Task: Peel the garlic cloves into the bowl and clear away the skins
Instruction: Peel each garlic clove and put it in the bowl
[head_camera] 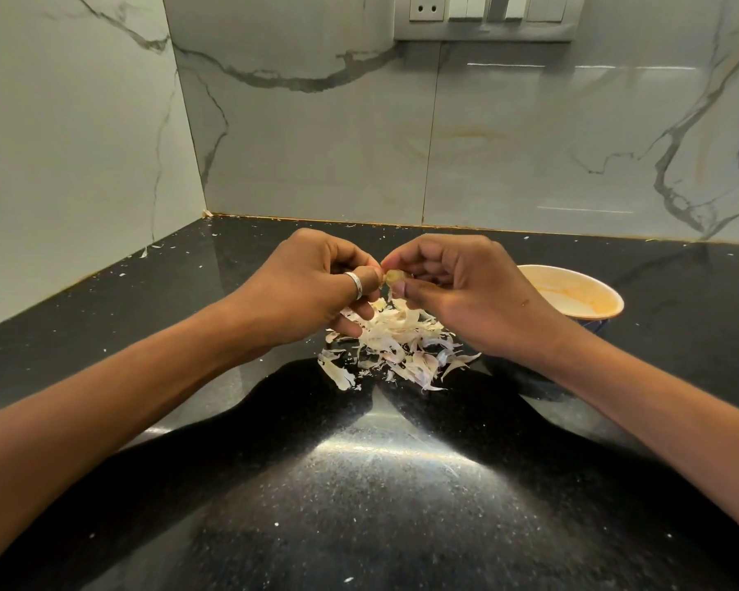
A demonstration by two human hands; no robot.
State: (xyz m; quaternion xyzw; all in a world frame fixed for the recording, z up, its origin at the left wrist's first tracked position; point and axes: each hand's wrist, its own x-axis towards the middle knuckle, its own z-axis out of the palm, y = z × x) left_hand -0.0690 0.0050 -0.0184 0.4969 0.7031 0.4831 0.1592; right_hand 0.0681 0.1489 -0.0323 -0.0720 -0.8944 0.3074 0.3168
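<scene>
A small yellowish garlic clove (392, 276) is held between both hands above the counter. My right hand (457, 287) pinches it between thumb and forefinger. My left hand (316, 283), with a silver ring on the thumb, pinches it from the left side with its fingers curled. Directly below the hands lies a loose pile of pale garlic skins (395, 349) on the black counter. A cream bowl (589, 294) stands to the right, partly hidden behind my right wrist; what it contains is out of sight.
The black speckled counter (359, 484) runs back to a marble-tiled wall (444, 142) and a side wall at the left. Tiny skin flecks (146, 249) are scattered near the back-left corner. A switch and socket panel (483, 14) sits high on the wall.
</scene>
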